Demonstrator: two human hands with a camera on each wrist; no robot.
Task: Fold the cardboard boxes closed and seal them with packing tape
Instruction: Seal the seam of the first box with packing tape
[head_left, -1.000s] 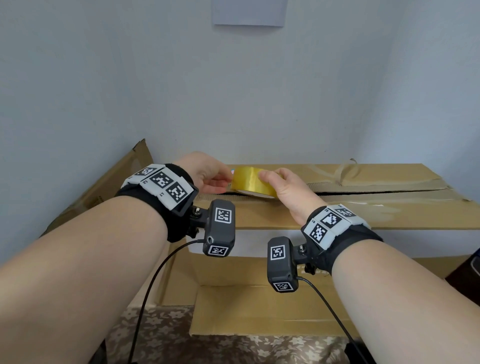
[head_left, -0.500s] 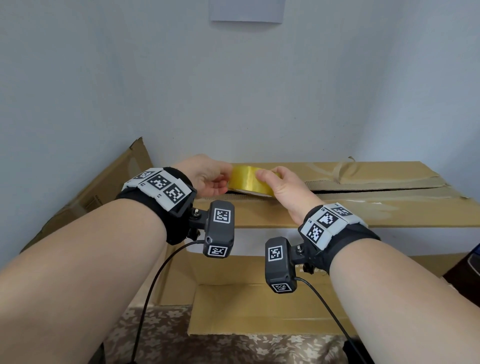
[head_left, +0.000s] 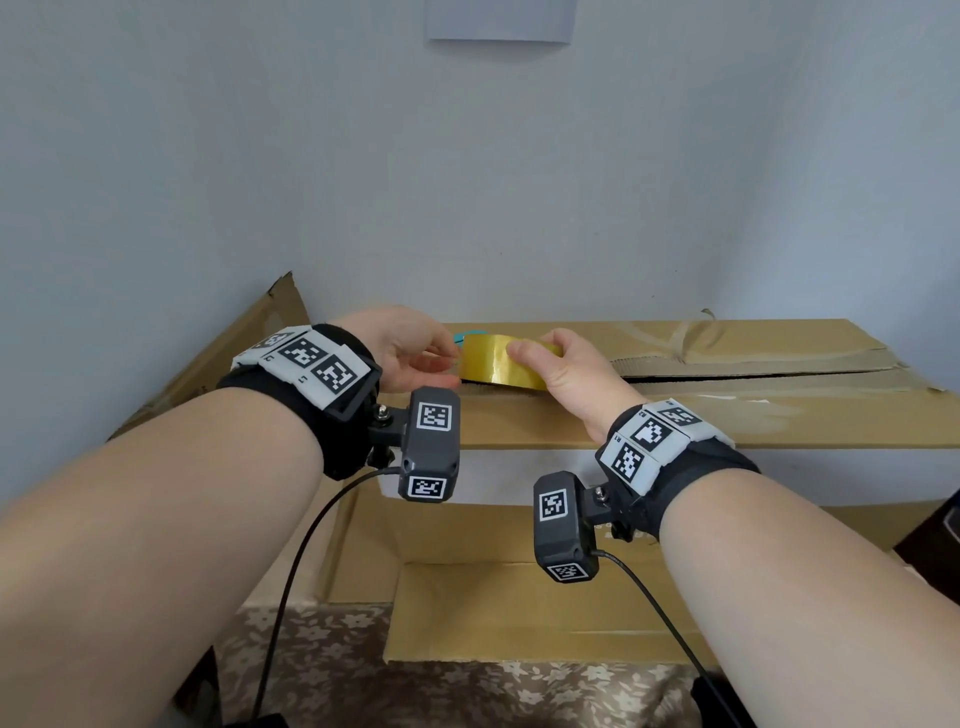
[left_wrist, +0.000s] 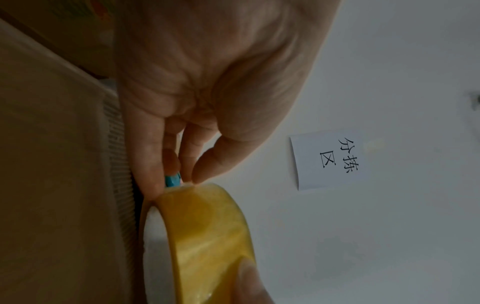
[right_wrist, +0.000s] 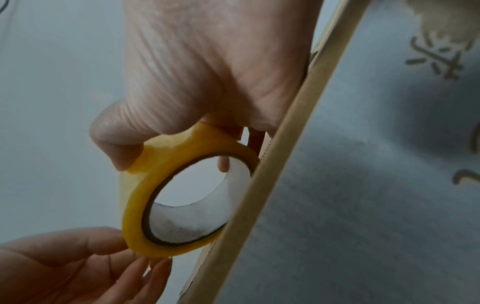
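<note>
A yellow packing tape roll (head_left: 498, 361) stands on edge on top of the big cardboard box (head_left: 727, 421), near the left end of the seam (head_left: 753, 374) between its folded flaps. My right hand (head_left: 535, 353) grips the roll, thumb on the outer band and fingers through the core (right_wrist: 223, 164). My left hand (head_left: 449, 364) pinches the roll's left edge (left_wrist: 192, 183) between thumb and fingertips. A small blue thing (left_wrist: 172, 180) shows behind those fingers; I cannot tell what it is.
Old brown tape strips (head_left: 691, 338) lie wrinkled on the box top. Below it sits an open cardboard box (head_left: 519, 608) on a floral cloth (head_left: 322, 665). A loose flap (head_left: 234, 353) leans against the left wall. A paper note (head_left: 498, 21) hangs on the wall.
Both hands and the roll stay almost where they were. The left fingertips have drawn in onto the roll's left edge, and the blue thing now shows behind them.
</note>
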